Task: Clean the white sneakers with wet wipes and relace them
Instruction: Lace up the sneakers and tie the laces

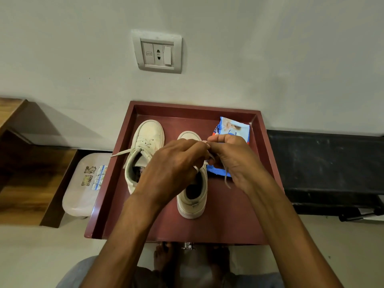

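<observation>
Against a pale wall [270, 59], a rimmed maroon tray [239, 225] is set. A laced off-white sneaker [148, 134] stands left of its centre, a second sneaker [192, 204] at its centre, a crinkly wet-wipe packet [230, 129] at its far right. Above the second, a flat lace [226, 177] is pinched by the left hand [174, 165] and the right hand [230, 156]; it is best kept untwisted and evenly tensioned.
</observation>
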A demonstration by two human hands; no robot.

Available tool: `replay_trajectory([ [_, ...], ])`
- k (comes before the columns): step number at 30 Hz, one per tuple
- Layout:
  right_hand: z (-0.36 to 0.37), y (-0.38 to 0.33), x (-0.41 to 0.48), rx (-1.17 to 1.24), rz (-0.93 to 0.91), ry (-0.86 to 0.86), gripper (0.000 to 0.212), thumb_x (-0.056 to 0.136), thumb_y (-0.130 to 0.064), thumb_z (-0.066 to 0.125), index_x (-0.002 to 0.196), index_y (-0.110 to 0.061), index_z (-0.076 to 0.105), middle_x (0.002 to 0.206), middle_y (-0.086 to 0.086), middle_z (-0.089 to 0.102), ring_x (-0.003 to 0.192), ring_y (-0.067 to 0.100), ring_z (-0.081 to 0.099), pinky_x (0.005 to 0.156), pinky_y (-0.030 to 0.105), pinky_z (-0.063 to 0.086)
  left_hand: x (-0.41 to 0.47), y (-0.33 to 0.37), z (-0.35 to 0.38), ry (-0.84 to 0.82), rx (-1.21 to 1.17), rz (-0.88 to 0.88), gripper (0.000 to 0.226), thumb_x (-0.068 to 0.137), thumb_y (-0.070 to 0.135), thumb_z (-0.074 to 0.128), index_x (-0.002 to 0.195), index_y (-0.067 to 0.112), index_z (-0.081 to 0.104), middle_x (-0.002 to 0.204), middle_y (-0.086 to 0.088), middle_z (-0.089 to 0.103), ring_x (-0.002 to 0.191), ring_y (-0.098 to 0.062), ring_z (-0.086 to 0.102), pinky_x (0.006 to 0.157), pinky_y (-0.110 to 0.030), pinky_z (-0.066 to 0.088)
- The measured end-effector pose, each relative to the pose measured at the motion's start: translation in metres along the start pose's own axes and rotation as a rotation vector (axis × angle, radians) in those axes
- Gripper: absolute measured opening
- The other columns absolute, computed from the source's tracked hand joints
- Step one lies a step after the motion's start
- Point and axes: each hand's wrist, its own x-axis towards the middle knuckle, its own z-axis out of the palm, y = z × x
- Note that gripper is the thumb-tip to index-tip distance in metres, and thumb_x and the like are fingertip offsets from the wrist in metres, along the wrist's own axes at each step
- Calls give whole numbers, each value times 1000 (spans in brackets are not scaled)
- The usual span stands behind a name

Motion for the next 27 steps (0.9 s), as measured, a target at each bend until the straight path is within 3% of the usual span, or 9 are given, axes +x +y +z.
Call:
replay_trajectory([
  [3, 0, 0, -1, -55, -33, -10, 12, 92, -20, 67, 100, -10, 65, 66, 1, 69, 51, 7, 60, 55, 19, 52, -1, -1, 2, -55, 65, -66, 17, 83, 2, 76, 95, 6, 65, 81, -8, 67, 67, -28, 63, 54, -41, 53],
  [6, -1, 0, -3, -146, -102, -76, 11, 95, -21, 64, 101, -13, 66, 75, 0, 73, 59, 5, 64, 60, 17, 51, 0, -2, 0, -86, -21, -284, 13, 94, 17, 68, 101, 11, 58, 85, -3, 67, 72, -23, 62, 59, -42, 53],
  [9, -4, -1, -6, -248, -223, -158, 10, 95, -19, 64, 100, -15, 71, 82, -3, 74, 69, 4, 66, 64, 13, 49, 1, -5, -4, -82, -294, -592, 13, 97, 21, 66, 96, 17, 54, 83, 9, 68, 78, -5, 64, 64, -18, 49],
  [12, -5, -3, -8, -327, -345, -190, 11, 93, -14, 65, 101, -14, 73, 90, -5, 74, 83, 8, 70, 76, 17, 55, 4, -7, -7, -91, -584, -859, 11, 97, 20, 66, 96, 15, 57, 81, 0, 74, 74, -8, 69, 68, -28, 55],
  [15, -7, -1, -8, -388, -417, -181, 12, 92, -12, 66, 100, -18, 73, 91, -4, 74, 83, 16, 71, 82, 30, 58, 9, -3, -10, -71, -816, -1053, 8, 98, 17, 64, 98, 10, 60, 72, -3, 73, 47, 0, 54, 50, -21, 39],
  [17, -9, -1, -9, -367, -460, -205, 19, 91, -7, 66, 105, -18, 71, 96, -2, 74, 86, 17, 72, 82, 35, 58, 13, 0, -13, -25, -920, -1130, 7, 98, 14, 63, 93, 10, 63, 66, -2, 70, 42, 0, 49, 46, -20, 37],
  [19, -9, -1, -11, -322, -515, -235, 28, 86, -3, 71, 110, -17, 69, 106, -3, 72, 93, 13, 71, 86, 34, 58, 16, 3, -15, 50, -1025, -1194, 8, 98, 11, 64, 90, 9, 65, 64, -2, 71, 46, -4, 58, 45, -19, 45],
  [24, -1, 4, -8, -461, -757, -124, 27, 78, -19, 82, 104, -19, 75, 105, -8, 71, 103, 5, 65, 90, 21, 52, 15, 2, -15, 105, -1085, -1236, 10, 97, 4, 61, 90, 7, 68, 61, 3, 69, 51, 0, 62, 51, -14, 50],
  [27, -6, 7, -4, -514, -778, -144, 32, 76, -21, 84, 106, -20, 75, 107, -10, 71, 105, 2, 64, 91, 18, 50, 15, 2, -13, 113, -1107, -1266, 13, 96, 4, 60, 88, 7, 70, 64, -2, 65, 48, -2, 59, 50, -14, 51],
])
